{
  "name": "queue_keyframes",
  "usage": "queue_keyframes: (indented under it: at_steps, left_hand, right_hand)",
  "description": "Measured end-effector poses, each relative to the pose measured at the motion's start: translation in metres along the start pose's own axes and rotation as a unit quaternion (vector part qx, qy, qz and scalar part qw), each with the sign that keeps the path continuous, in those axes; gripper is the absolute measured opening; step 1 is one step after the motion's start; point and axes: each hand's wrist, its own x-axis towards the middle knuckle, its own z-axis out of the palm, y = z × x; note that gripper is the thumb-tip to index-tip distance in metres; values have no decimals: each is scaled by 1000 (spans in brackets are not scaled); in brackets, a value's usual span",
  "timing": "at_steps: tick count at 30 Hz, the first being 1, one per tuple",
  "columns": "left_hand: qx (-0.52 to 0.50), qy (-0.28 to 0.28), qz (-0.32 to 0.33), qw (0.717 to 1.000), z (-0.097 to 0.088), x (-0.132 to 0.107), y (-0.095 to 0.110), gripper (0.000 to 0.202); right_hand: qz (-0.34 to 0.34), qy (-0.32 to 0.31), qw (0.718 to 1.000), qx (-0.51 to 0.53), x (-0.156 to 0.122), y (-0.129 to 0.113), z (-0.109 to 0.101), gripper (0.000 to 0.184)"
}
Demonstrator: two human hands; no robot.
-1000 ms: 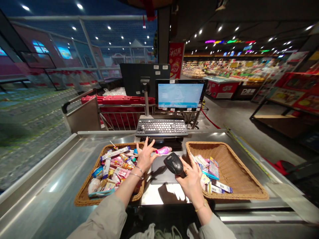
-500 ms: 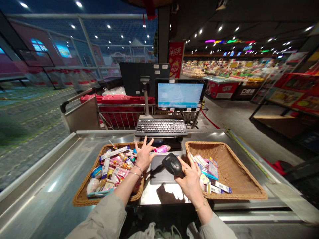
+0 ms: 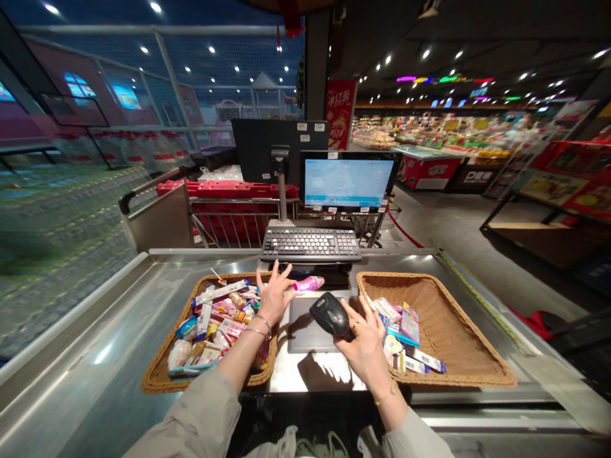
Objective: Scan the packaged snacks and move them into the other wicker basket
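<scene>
My left hand [image 3: 273, 296] pinches the end of a small pink package [image 3: 309, 284] between thumb and finger, with the other fingers spread upward. The package's exact kind is unclear. In my right hand [image 3: 365, 336] is a black barcode scanner [image 3: 330, 314], its head pointing left toward the pink package. A wicker basket [image 3: 157, 372] on the left is filled with mixed small packaged sweets [image 3: 224, 318], partly hidden behind my left forearm. Beside my right hand stands another wicker basket [image 3: 458, 331], with several packets [image 3: 409, 324] gathered in its left part.
Between the baskets lies a grey flat plate [image 3: 305, 334] set in the metal counter [image 3: 105, 318]. Behind it are a keyboard [image 3: 311, 243], a lit monitor [image 3: 348, 182] and a second screen's dark back [image 3: 281, 149]. Shopping carts [image 3: 233, 222] stand beyond the counter.
The pink package has tilted a little and moved very slightly left with my left hand. The scanner and my right hand are nearly still; the view has shifted slightly.
</scene>
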Motion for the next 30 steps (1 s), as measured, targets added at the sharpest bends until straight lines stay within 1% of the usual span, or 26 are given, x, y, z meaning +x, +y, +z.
queue_keyframes:
  at_steps: [10,20,28,30]
  left_hand:
    - [13,19,2,1000,0,2,2,13]
    - [18,21,4,1000,3,2,0,13]
    - [13,20,3,1000,3,6,7,13]
    - [10,21,6,1000,4,9,10,13]
  right_hand:
    - [5,-18,1000,10,0,-1,-2,38]
    - [5,-2,1000,19,0,0,1,37]
    - [4,17,1000,9,-1,7,0,30]
    - [5,26,1000,8,-1,10,-2,31]
